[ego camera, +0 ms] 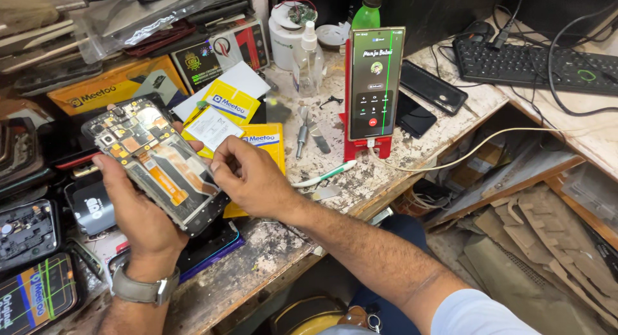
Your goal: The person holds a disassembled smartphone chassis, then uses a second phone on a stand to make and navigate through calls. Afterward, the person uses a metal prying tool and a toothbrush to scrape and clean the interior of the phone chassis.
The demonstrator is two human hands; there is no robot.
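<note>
Lit phone [375, 84] beyond hands' [193, 193] opened phone [154, 161]

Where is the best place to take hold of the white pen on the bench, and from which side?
Grip the pen at mid-barrel, coming from above with fingers across it. It lies flat on the bench, apart from the right hand, its sides free; the red stand crowds its far end.

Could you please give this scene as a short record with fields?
Left hand: holds an opened phone, its back cover off, circuit boards showing
Right hand: fingertips on the opened phone's right edge
Behind: lit phone upright on a red stand
Workbench: worn, with a screwdriver, white pen, spray bottle
Far right: black keyboard
</note>
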